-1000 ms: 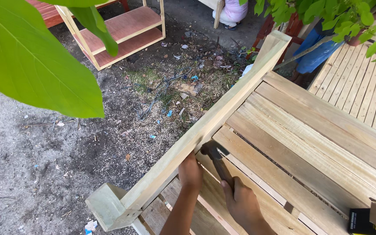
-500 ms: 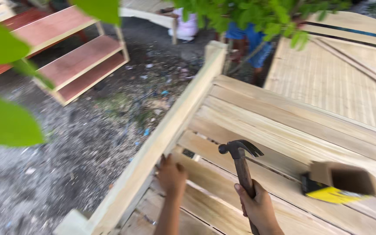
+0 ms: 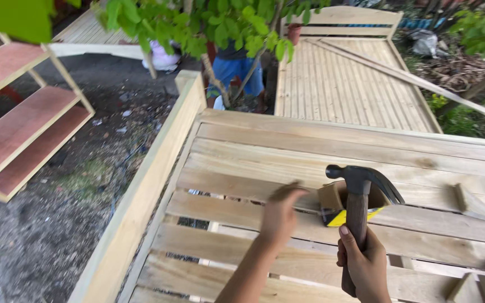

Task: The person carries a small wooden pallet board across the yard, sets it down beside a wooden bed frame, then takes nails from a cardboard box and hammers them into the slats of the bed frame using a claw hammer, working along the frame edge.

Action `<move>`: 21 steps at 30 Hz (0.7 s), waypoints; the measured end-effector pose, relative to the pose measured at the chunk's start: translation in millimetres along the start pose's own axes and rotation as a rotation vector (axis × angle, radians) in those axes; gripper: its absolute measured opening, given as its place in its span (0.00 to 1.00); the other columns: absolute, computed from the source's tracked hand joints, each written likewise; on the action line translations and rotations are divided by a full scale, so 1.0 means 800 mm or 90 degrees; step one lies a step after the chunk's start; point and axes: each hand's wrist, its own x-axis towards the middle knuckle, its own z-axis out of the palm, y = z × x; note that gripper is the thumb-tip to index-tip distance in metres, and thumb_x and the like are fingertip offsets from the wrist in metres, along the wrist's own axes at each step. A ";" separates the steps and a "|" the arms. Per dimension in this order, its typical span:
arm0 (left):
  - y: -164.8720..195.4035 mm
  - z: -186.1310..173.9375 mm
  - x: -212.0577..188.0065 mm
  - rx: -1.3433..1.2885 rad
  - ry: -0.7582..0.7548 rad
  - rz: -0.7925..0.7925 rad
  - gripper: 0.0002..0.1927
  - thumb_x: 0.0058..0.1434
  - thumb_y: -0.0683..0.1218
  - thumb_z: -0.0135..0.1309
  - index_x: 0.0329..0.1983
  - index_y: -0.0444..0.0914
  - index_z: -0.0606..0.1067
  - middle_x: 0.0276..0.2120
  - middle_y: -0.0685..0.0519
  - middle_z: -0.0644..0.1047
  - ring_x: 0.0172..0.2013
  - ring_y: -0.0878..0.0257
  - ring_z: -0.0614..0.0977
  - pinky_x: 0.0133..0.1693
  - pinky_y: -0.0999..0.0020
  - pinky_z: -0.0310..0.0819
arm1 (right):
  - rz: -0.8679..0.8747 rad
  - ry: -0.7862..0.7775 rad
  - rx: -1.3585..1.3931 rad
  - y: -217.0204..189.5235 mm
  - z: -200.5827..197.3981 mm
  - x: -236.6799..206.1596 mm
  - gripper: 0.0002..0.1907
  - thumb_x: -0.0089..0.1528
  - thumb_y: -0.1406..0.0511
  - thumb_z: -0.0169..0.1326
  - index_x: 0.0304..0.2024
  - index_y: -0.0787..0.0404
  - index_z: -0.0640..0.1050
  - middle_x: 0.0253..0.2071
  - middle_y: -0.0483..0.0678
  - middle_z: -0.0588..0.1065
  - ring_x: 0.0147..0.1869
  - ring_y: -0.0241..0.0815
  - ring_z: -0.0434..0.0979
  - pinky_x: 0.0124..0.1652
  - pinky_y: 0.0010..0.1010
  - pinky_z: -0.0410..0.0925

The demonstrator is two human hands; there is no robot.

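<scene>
My right hand (image 3: 364, 260) grips the wooden handle of a claw hammer (image 3: 361, 186), held upright above the pale wooden slats of a bed frame (image 3: 287, 163). My left hand (image 3: 279, 213) hovers over the slats with fingers loosely curled and holds nothing; it is blurred and reaches toward a small open cardboard box (image 3: 332, 206) with a yellow and black side. The box lies on the slats just behind the hammer head.
A thick side rail (image 3: 147, 185) borders the frame on the left, with dirt ground beyond. A red-brown shelf unit (image 3: 18, 134) stands at far left. Another slatted bed (image 3: 343, 73) lies behind, a loose lath across it. A small wood block (image 3: 471, 203) rests at right. Leafy branches hang overhead.
The view has swung right and up. My left hand left the side rail and moved right toward the box. The hammer rose upright in my right hand.
</scene>
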 end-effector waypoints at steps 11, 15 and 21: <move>-0.003 0.247 0.108 0.253 -0.735 -0.165 0.12 0.58 0.39 0.54 0.43 0.40 0.83 0.45 0.45 0.84 0.47 0.50 0.85 0.48 0.56 0.79 | 0.083 0.146 0.091 0.047 -0.089 0.030 0.14 0.61 0.61 0.60 0.38 0.66 0.74 0.18 0.48 0.68 0.16 0.39 0.66 0.16 0.34 0.61; -0.014 0.284 0.103 0.312 -0.785 -0.133 0.12 0.58 0.38 0.54 0.43 0.40 0.82 0.45 0.45 0.84 0.47 0.50 0.85 0.48 0.56 0.79 | 0.133 0.111 0.105 0.064 -0.099 0.042 0.15 0.61 0.61 0.61 0.39 0.67 0.74 0.16 0.49 0.67 0.14 0.41 0.64 0.16 0.35 0.60; -0.020 0.297 0.097 0.363 -0.795 -0.101 0.12 0.58 0.38 0.55 0.43 0.39 0.82 0.44 0.45 0.84 0.46 0.49 0.85 0.47 0.56 0.79 | 0.198 0.104 0.146 0.075 -0.082 0.050 0.16 0.62 0.60 0.62 0.41 0.66 0.74 0.16 0.49 0.66 0.13 0.40 0.62 0.16 0.35 0.56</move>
